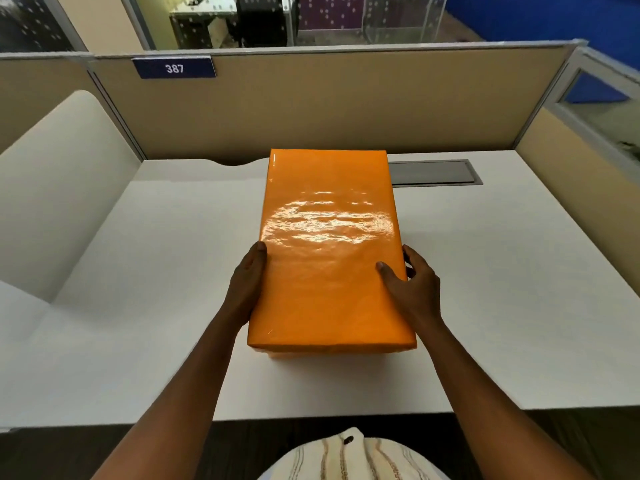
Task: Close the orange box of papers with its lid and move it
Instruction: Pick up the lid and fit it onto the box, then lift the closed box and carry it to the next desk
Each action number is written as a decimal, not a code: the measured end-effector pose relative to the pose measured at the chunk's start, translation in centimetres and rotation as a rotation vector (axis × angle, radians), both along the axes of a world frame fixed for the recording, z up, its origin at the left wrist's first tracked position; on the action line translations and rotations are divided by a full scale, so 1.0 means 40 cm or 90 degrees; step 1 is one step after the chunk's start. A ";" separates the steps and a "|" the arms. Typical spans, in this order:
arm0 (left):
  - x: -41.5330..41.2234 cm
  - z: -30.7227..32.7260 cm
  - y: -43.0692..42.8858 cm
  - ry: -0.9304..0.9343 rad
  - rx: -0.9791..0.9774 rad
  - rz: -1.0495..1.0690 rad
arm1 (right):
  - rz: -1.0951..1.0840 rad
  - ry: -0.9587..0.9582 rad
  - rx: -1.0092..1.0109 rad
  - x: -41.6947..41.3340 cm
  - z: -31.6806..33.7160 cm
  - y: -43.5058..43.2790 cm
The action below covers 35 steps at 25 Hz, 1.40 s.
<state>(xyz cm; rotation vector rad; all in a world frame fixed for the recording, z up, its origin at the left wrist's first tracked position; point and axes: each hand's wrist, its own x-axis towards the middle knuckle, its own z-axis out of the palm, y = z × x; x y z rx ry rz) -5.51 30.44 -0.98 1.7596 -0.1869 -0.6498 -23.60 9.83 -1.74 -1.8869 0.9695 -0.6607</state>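
Box (329, 251) sits mid-desk (502, 271) (lid (329, 209) on top), partition (311, 105) behind.

bare forearms, no sleeves; cream shirt (349, 459) with thin brown stripes and one dark button.

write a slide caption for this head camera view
Left hand and right hand grip the lidded orange box on a white desk.

Orange boxes: one (330, 251), lid on
Hands: two, left hand (246, 282) and right hand (412, 285)
Benches: one (502, 271)
Cable hatches: one (434, 172)
Number plates: one (174, 67), reading 387
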 end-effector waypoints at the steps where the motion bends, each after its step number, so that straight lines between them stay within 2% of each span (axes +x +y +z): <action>1: 0.001 -0.007 -0.001 0.001 -0.001 0.010 | 0.004 0.004 -0.004 0.005 -0.004 -0.004; 16: 0.055 -0.055 -0.042 -0.087 0.014 0.036 | 0.039 0.014 -0.086 0.086 -0.043 -0.049; 35: 0.073 -0.091 -0.056 -0.160 0.027 0.021 | 0.043 0.048 -0.053 0.096 -0.080 -0.064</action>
